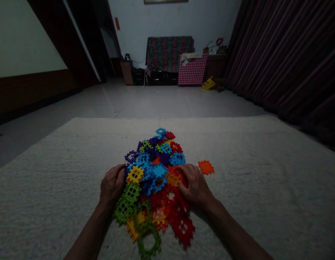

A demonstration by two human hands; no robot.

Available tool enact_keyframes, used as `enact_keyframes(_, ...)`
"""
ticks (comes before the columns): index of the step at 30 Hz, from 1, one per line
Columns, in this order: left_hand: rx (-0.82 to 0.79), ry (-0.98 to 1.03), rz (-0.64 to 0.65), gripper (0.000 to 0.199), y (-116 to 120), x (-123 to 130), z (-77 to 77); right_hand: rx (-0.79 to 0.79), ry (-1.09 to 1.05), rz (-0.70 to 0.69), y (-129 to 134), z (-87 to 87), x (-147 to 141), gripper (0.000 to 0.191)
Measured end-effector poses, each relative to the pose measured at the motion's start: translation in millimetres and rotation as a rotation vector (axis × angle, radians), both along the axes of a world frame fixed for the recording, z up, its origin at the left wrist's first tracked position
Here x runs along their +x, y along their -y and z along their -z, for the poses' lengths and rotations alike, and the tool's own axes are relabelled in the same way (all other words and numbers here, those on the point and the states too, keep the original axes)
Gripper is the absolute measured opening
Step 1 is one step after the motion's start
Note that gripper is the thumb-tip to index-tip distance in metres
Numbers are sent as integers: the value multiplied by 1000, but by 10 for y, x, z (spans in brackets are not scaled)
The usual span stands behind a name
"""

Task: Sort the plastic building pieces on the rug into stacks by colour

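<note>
A heap of square plastic interlocking tiles with notched edges lies on a pale textured cover. Blue, purple, green, yellow, orange and red pieces overlap, some with window-like or round cut-outs. My left hand presses against the heap's left side, its fingers curled round the edge beside a yellow tile. On the opposite side, my right hand is bent over red and orange pieces, thumb turned inward. Fingertips of both hands are partly hidden by the tiles. One orange tile lies apart, just right of my right hand.
The pale cover extends around the heap to a far edge, with grey tiled floor beyond. Low furniture under a striped cloth and a red checked cloth stands at the back wall. A dark curtain hangs at right.
</note>
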State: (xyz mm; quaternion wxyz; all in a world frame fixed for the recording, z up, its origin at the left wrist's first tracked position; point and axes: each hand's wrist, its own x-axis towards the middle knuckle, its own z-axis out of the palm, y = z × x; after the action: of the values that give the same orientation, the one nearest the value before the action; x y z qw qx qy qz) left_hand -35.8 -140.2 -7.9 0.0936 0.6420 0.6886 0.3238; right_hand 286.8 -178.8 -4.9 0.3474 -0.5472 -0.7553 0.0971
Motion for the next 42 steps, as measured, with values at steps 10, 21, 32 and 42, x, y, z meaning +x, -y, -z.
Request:
enact_keyframes(10,24,-8,-4,44,12,41,-44,46,-144,29,82,9,-37,41)
enact_keyframes(21,25,-29,2,43,-33,32,-2,263,-194,343,-31,47,449,41)
enact_keyframes(32,10,-38,-10,41,-63,54,-16,134,-67,505,-50,234,725,36)
enact_keyframes(42,44,-70,-1,44,-126,30,38,103,86,570,-34,154,603,50)
